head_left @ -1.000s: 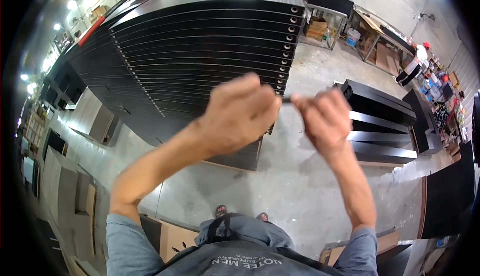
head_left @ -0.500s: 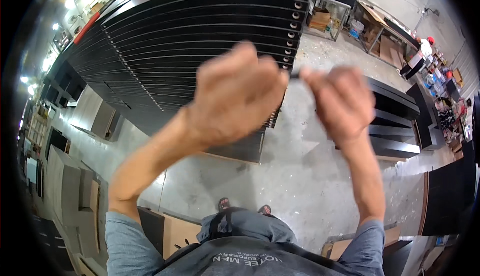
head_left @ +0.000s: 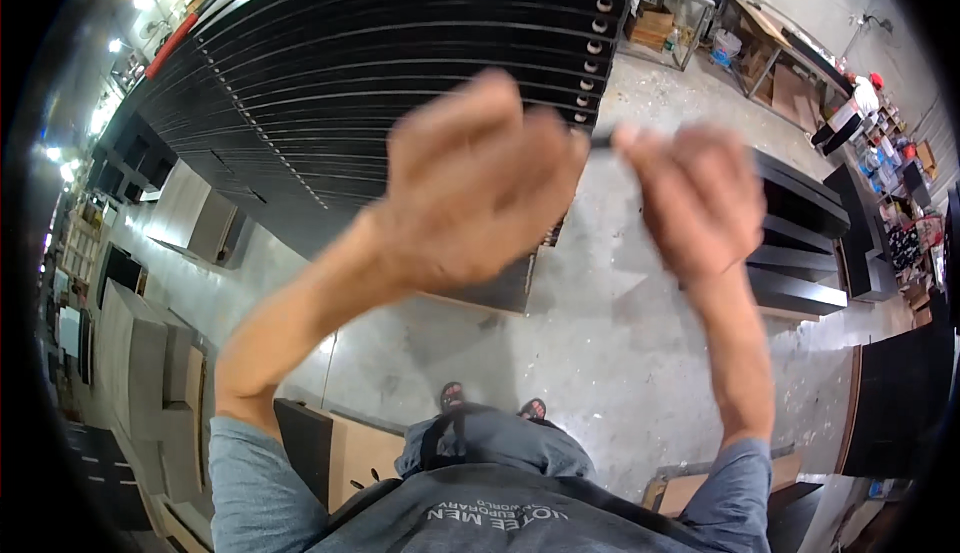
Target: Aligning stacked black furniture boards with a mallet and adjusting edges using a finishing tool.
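Note:
Both of my hands are raised in front of the tall stack of black boards [head_left: 330, 113], blurred by motion. My left hand [head_left: 480, 188] is closed, knuckles up, and hides part of the stack's near face. To its right, my right hand [head_left: 705, 193] is closed in a pinch. A small dark stick-like piece [head_left: 602, 141] bridges the gap between the two hands' fingertips; its ends are hidden in the fingers, so its exact kind cannot be made out. Round light-coloured holes [head_left: 594, 48] run down the board ends at the stack's right corner, just beyond the hands.
A long red-handled tool [head_left: 172, 46] lies at the stack's far left edge. Black panels [head_left: 795, 278] are piled to the right, grey boxy pieces [head_left: 195, 215] stand to the left. Far right, a person [head_left: 850, 115] with a red cap is beside a workbench [head_left: 775, 33].
My right hand has shifted slightly to the right, and slightly more of the dark piece shows between the hands. The whole view has tilted a little.

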A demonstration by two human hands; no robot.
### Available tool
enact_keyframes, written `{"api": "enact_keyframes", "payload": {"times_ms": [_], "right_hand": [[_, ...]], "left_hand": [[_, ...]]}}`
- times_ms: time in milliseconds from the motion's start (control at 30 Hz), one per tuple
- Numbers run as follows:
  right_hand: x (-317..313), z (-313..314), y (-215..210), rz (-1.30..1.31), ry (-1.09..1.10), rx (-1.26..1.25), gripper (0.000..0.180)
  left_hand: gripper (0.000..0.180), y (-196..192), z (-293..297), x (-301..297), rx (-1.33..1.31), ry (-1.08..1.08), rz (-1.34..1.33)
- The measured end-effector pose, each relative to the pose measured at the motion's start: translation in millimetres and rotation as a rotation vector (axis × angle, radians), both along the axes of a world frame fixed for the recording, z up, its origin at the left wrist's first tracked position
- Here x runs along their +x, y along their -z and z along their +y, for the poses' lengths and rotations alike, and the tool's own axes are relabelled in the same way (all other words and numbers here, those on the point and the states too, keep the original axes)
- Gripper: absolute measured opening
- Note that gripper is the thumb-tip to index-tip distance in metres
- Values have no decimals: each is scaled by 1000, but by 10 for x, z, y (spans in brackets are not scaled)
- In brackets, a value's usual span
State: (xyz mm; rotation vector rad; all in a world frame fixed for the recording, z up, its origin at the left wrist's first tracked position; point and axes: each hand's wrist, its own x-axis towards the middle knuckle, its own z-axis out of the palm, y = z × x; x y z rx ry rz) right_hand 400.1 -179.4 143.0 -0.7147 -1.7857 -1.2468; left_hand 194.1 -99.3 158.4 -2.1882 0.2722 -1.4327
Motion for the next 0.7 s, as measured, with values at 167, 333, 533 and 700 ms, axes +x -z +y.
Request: {"api": "enact_keyframes", "payload": {"times_ms": [167,333,533,700], "right_hand": [[26,54,519,25,-10,-176,20],[-50,-144,1295,173,-44,-392,15],[67,273,-358,-109,-128,153,37],[-212,153,812,64,-52,-240,43]], "left_hand": [[14,442,25,-75,-115,-30,156],[25,1211,-201,-96,-457,-86,341],[29,-285,178,-100,76,-28,-3],[9,906,77,-310,-251,-53,192]]}}
